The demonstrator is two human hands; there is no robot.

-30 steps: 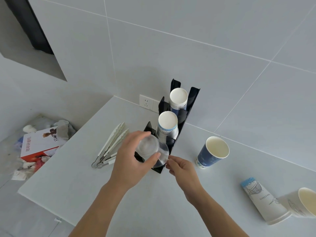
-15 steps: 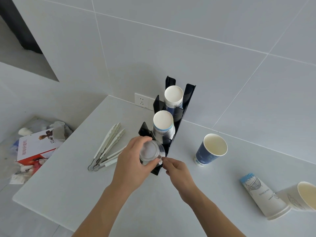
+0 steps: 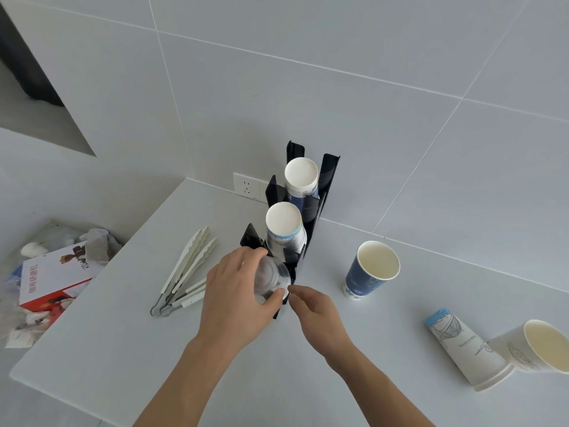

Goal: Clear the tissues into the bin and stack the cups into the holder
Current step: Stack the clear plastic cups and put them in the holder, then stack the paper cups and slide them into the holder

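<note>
A black stepped cup holder stands against the wall with upturned paper cups in its back slot and middle slot. My left hand is shut on a clear plastic cup at the holder's front slot. My right hand pinches that cup's rim from the right. A blue paper cup stands upright to the right. A white cup with a blue base lies on its side, and another white cup lies beside it.
White tongs lie left of the holder. Off the table's left edge, a bin holds a red and white box and crumpled tissues. A wall socket sits behind the holder. The table's front edge is near.
The clear cup has sunk slightly toward the holder's front slot, with both hands staying on it. The view has drifted a little.
</note>
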